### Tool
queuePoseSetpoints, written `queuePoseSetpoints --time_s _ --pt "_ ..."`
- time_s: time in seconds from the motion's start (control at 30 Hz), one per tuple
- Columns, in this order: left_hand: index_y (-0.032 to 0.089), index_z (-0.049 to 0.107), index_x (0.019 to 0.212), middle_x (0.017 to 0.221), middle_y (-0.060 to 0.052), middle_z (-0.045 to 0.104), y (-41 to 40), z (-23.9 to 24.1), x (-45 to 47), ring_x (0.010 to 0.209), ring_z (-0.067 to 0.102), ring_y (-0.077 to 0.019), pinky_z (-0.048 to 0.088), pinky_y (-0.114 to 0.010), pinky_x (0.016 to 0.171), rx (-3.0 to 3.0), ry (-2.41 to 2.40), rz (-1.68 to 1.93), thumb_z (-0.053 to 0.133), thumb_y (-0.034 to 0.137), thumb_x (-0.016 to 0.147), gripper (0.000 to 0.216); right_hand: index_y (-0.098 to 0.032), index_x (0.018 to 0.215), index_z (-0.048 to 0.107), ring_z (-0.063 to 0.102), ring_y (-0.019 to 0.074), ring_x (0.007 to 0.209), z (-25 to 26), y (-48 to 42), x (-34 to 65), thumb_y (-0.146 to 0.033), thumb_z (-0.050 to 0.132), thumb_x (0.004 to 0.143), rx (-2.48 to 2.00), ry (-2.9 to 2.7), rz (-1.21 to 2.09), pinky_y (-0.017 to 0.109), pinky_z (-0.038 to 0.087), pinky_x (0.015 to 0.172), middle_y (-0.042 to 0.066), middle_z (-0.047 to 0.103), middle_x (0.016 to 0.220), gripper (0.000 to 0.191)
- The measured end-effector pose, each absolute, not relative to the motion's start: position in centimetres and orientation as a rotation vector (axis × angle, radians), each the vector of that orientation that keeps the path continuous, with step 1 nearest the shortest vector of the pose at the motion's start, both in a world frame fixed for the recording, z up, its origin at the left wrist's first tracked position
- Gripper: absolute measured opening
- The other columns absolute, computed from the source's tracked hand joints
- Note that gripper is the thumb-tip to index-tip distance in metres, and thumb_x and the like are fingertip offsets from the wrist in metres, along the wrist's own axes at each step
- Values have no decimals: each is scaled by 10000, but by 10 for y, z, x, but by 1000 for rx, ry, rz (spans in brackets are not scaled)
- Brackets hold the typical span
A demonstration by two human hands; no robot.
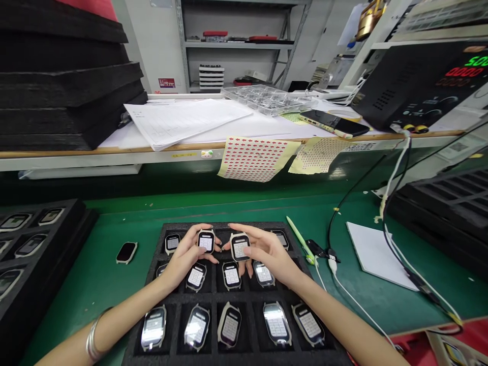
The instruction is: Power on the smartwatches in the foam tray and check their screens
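My left hand (190, 251) holds a smartwatch case (206, 241) without a strap, its screen lit with a white grid. A second lit smartwatch case (240, 247) is pinched in my right hand (269, 251), thumb at the screen's edge. Both watches are over the back part of a black foam tray (213, 300). In the tray's compartments lie several more watch cases, such as a front-row watch (230, 325), many showing similar lit screens. My hands and forearms hide parts of the back and middle rows.
One dark-screened watch (126, 252) lies on the green mat left of the tray. Another filled foam tray (41, 244) stands far left. To the right are a green pen (299, 236), cables (332, 262) and a white pad (377, 254). A shelf edge (171, 157) crosses behind.
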State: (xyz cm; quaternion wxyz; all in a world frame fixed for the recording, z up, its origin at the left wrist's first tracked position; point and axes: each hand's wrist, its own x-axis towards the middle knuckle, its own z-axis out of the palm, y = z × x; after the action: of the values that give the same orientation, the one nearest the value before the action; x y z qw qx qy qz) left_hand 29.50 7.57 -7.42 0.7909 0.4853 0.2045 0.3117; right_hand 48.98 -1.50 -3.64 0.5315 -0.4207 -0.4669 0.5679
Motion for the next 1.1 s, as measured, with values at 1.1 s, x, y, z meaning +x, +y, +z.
queuePoseSetpoints --time_s 1.1 --pt "183 457 1148 1071 -106 617 47 -23 278 952 593 -215 537 -341 739 1106 420 700 465 108 852 305 -193 1286 523 670 152 560 -21 -29 480 -306 590 889 -987 -1144 1242 216 507 431 116 673 1034 418"
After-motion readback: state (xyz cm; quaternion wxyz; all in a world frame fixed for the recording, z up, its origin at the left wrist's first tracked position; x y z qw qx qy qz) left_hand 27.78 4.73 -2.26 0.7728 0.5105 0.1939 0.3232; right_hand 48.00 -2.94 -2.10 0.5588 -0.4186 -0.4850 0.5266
